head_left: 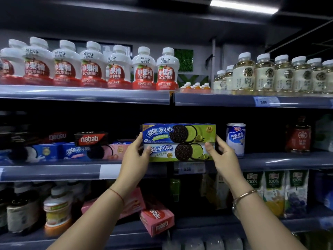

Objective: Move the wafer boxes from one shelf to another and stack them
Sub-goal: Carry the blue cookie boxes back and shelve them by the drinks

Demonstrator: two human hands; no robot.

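Both arms up, hands at same height.
Left hand and right hand face each other, palms inward, fingers curled in a clamp, thumbs toward camera. Forearms converge upward from the lower corners. Band on each wrist.

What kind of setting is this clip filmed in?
Most likely a small grocery or convenience store aisle. Tiered shelves carry rows of identical juice bottles, price tags sit on the shelf edge, and both hands, left hand and right hand, hold stacked cookie boxes.
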